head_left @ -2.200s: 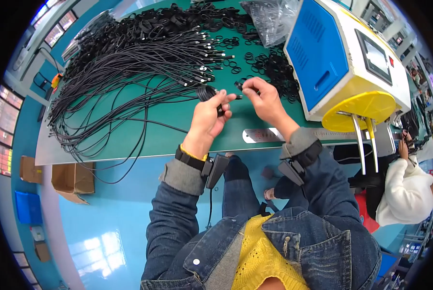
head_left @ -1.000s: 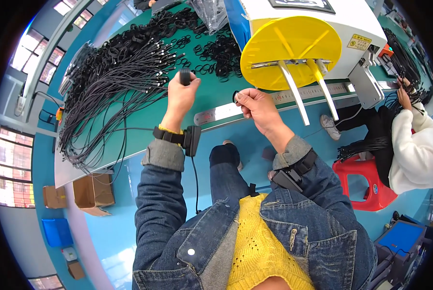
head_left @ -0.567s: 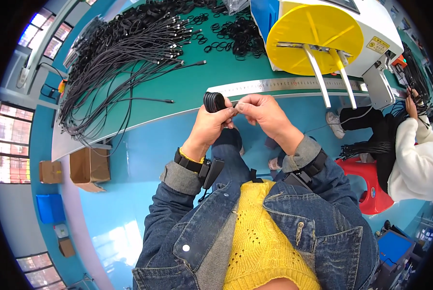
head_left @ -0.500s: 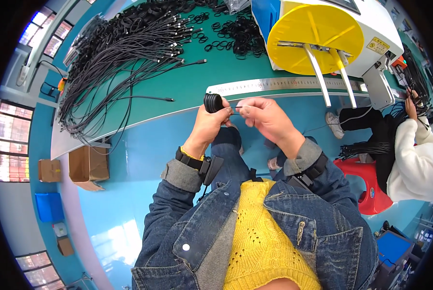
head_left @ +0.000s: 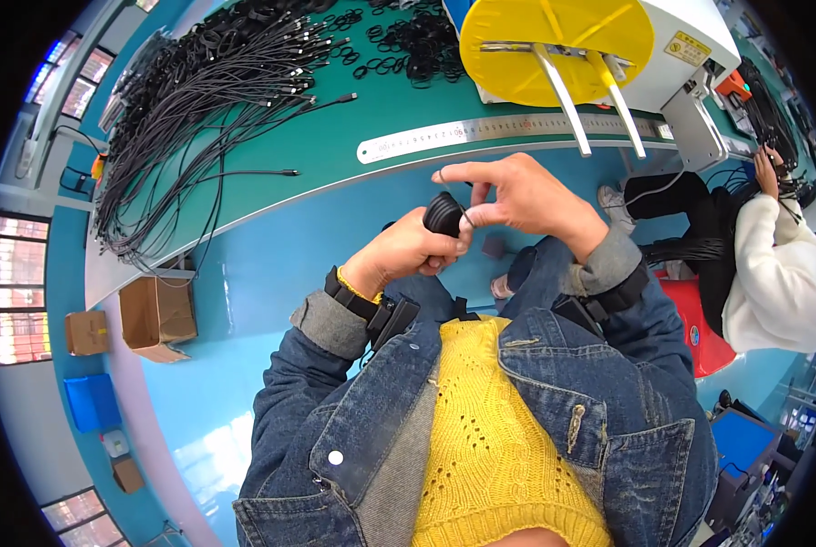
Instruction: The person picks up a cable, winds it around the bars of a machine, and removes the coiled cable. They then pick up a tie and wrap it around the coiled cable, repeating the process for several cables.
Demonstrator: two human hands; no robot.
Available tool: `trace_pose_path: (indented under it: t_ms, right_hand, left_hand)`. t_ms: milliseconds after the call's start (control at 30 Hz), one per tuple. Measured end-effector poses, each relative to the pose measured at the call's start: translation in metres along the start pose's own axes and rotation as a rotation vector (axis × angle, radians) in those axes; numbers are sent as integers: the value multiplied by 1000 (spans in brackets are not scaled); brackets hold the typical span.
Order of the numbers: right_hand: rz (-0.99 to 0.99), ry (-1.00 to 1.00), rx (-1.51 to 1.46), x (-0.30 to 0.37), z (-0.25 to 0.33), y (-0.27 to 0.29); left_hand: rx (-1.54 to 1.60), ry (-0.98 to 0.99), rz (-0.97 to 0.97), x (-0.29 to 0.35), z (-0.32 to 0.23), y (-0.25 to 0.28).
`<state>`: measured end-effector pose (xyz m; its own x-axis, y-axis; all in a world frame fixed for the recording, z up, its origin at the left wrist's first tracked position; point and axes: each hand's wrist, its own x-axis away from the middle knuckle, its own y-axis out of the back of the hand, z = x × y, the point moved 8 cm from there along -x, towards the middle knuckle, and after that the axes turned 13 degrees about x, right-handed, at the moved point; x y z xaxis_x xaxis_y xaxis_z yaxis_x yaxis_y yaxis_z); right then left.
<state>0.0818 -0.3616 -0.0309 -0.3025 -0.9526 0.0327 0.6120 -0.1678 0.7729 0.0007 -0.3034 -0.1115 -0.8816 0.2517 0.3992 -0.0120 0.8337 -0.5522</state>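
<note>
My left hand [head_left: 410, 246] is closed round a coiled black cable [head_left: 441, 215], held above the floor in front of the table edge. To the right of the coil is my right hand [head_left: 534, 202], its thumb and index finger apart around a thin black band [head_left: 468, 217]. That band runs close against the coil's right side; whether it loops fully round the coil cannot be made out. The thumb tip is near my left fingertips.
On the green table [head_left: 335, 137] lie a heap of black cables [head_left: 189, 128], loose black rings [head_left: 417, 50] and a steel ruler [head_left: 463, 133]. A machine with a yellow disc [head_left: 554, 46] and protruding rods stands right. A co-worker in a white sleeve [head_left: 764, 273] sits beyond. Cardboard box [head_left: 157, 314] below left.
Both hands and the coil have moved slightly right and down in the picture. My right hand has gone from a pinch to thumb and index spread; the coil is turned. The view has shifted.
</note>
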Motion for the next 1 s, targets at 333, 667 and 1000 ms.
trace_pose_path:
  t_ms: [333, 667, 1000]
  right_hand:
    - [52, 207, 31, 5, -2, -25]
    - [-234, -87, -383, 20, -26, -18]
    - [-257, -25, 413, 5, -11, -28]
  left_hand:
    - [-31, -3, 8, -9, 12, -17]
    - [744, 29, 288, 3, 6, -22]
    - [335, -215, 18, 10, 8, -17]
